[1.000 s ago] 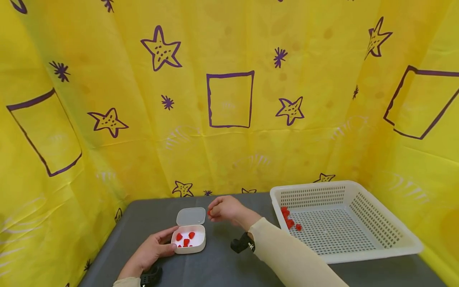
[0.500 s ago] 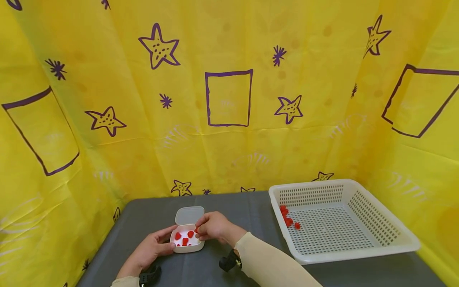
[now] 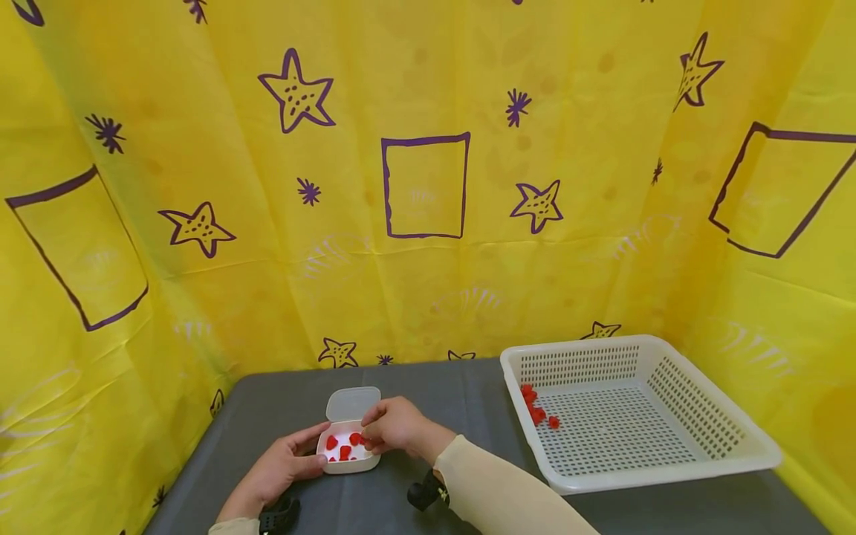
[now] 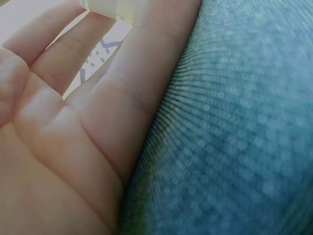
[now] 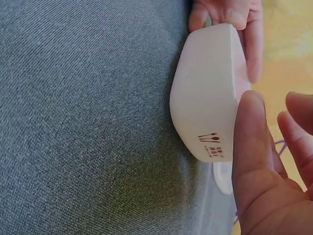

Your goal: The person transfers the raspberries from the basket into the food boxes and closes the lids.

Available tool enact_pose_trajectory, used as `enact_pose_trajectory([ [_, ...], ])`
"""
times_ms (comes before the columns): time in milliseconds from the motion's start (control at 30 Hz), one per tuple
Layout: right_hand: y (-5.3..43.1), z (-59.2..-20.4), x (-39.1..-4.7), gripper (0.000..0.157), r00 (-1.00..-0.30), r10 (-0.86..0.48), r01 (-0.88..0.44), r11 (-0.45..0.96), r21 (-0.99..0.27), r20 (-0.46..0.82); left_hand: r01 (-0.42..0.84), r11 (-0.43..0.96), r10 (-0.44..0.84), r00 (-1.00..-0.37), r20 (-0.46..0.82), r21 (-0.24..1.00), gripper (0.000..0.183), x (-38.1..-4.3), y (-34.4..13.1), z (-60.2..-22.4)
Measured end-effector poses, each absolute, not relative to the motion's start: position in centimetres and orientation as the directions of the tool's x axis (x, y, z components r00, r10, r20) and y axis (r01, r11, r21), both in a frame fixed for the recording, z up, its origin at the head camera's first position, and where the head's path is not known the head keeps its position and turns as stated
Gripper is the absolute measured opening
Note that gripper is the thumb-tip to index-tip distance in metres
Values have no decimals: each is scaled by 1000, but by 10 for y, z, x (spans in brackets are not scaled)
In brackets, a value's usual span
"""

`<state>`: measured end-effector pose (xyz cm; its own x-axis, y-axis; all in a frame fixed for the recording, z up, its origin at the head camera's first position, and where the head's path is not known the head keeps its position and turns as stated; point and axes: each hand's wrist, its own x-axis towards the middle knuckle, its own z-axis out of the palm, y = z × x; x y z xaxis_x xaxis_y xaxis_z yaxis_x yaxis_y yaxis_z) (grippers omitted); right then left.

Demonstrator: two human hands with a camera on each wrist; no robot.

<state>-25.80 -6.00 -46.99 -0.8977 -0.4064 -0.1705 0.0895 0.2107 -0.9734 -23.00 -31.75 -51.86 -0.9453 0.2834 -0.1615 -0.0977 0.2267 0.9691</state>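
A small white lunch box (image 3: 348,467) stands on the table in the head view, with several small red pieces (image 3: 345,452) inside. My left hand (image 3: 281,464) grips its left side, thumb at the front and fingers behind. At the right rim, my right hand (image 3: 397,427) pinches a small red piece low over the inside, mostly hidden by the fingertips. Only a red sliver shows beside the thumb (image 5: 252,127) in the right wrist view. The box's outer wall (image 5: 205,93) carries a cutlery print there. The left wrist view shows my left palm (image 4: 63,127) and part of the box.
A translucent lid (image 3: 353,404) lies directly behind the box. On the right stands a large white perforated basket (image 3: 669,479), with several red pieces (image 3: 535,411) along its left side. Grey cloth (image 3: 281,394) covers the table, and a yellow patterned curtain (image 3: 428,297) surrounds it.
My right hand has come left and down from beside the lid to the box's right rim, bringing the red piece inside. The left hand keeps its hold on the box.
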Motion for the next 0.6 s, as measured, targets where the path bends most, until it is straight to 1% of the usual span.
enact_pose_trajectory([
  [267,-59,-469,-259,10,-898,-395,121,206,-971,-196,-99,229,274,-948,-162,968,69,-231,-317,-519],
  [400,-57,-468,-261,9,-900,-391,116,212,-970,-193,-96,220,278,-948,-157,971,69,-230,-317,-520],
  [500,-52,-458,-265,8,-899,-403,95,210,-973,-175,-99,218,277,-948,-159,971,69,-230,-317,-520],
  [600,-40,-435,-274,11,-890,-432,79,173,-982,-147,-104,220,274,-948,-164,970,69,-231,-317,-520],
])
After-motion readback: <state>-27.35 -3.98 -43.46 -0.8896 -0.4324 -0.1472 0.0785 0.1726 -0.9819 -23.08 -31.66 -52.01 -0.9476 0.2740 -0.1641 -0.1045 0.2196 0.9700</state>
